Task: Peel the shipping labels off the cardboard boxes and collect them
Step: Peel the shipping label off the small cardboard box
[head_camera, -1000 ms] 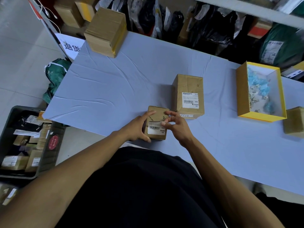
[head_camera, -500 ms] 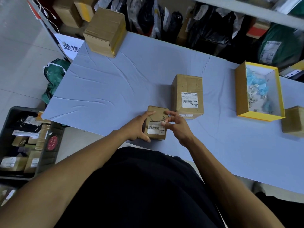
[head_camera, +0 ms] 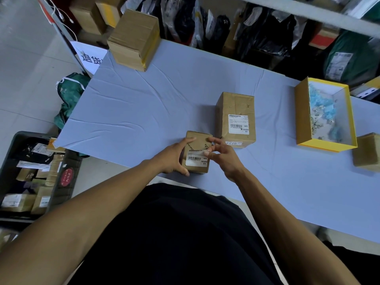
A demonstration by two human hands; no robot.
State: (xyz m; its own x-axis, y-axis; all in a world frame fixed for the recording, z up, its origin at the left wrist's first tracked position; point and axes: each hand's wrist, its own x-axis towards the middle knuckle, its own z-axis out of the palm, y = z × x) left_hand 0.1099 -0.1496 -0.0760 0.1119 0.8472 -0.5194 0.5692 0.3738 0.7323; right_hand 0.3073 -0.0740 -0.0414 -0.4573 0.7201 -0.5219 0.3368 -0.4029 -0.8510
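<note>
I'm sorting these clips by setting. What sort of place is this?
Probably a parcel depot or returns room: labelled cardboard boxes on a cloth-covered table, a floor crate of small parcels, and bagged packages piled behind.

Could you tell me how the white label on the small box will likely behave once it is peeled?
The label looks thin, so probably floppy and prone to curling. Likely sticky-backed, it may cling to the right hand. The small box seems light, hence the left hand bracing it.

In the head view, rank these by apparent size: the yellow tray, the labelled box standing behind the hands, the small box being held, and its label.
1. yellow tray
2. labelled box, farther away, so perhaps closer to the tray
3. small box
4. label
</note>
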